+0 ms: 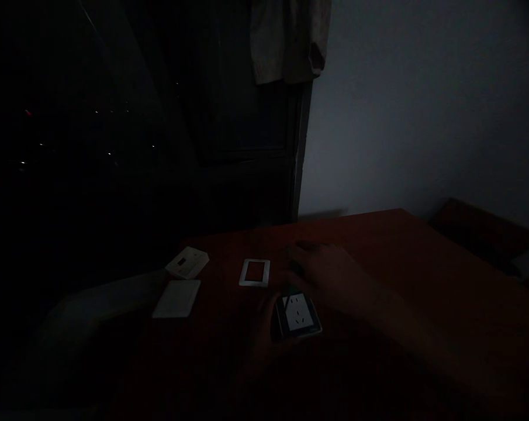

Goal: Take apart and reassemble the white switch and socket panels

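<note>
A wall socket (pixel 300 312) with a white face, several slots and a dark surround sits low in the middle of the view. My left hand (pixel 264 336) grips it from the left, thumb and fingers around its edge. Over its far edge hovers my right hand (pixel 323 270), fingers curled. A small greenish thing (pixel 292 289) shows under those fingers, and a thin dark line crosses the socket's corner; the dim light hides what they are. Just beyond lies a white rectangular frame (pixel 254 285), flat on the reddish table (pixel 369 234).
To the left lie a white flat plate (pixel 176 299) and a pale switch-box-like piece (pixel 187 263) with a dark opening, close together. A dark window (pixel 242 123) and a pale wall (pixel 413 105) stand behind the table. Cloth (pixel 286 41) hangs above. The room is very dark.
</note>
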A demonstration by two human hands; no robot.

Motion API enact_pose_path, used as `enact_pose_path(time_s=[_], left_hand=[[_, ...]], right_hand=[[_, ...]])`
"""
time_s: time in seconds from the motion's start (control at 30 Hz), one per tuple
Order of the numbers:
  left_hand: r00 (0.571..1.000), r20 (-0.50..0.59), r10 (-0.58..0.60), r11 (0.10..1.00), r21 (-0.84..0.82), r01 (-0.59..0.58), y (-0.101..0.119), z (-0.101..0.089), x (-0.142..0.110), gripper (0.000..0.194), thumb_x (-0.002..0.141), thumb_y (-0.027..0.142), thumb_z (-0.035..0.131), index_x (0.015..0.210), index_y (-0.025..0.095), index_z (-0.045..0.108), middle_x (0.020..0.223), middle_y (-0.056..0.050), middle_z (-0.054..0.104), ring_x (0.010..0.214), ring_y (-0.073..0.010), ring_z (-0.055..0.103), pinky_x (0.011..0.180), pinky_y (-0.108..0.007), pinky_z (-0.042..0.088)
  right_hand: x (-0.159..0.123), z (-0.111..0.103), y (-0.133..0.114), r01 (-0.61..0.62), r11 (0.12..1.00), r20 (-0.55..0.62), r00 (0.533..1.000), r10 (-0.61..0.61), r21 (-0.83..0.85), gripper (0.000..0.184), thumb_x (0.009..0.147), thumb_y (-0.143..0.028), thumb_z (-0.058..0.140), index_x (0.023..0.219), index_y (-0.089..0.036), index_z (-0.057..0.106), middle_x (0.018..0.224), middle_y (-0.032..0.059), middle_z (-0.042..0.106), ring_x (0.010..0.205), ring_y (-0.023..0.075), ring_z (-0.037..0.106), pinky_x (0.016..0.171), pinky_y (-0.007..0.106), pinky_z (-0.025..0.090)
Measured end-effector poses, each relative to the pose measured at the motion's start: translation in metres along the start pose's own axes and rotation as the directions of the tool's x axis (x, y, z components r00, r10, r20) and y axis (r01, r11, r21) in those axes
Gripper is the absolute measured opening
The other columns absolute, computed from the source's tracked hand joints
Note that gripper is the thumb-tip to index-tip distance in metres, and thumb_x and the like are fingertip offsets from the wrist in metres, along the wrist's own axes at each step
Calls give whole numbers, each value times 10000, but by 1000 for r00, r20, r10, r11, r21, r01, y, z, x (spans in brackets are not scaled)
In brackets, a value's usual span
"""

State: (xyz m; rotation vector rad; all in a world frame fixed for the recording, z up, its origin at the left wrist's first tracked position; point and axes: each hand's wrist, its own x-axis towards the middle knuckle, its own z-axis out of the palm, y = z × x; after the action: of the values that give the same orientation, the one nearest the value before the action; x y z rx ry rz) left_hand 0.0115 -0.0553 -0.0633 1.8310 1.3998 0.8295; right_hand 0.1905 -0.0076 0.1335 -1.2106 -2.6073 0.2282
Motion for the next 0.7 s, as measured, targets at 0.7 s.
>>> enact_pose_path(time_s=[0.7], left_hand=[[1000,15,-14,1000,-10,14,3,-2,-1,861,679,368,756,1406,231,316,1465,-140,341,1345,-325,335,1081,-513,316]], right_hand=[[-2,2,5,-46,998,-7,999,46,-39,233,908,-354,461,1024,-188,575,927,73,655,732,200,634,599,292,401]])
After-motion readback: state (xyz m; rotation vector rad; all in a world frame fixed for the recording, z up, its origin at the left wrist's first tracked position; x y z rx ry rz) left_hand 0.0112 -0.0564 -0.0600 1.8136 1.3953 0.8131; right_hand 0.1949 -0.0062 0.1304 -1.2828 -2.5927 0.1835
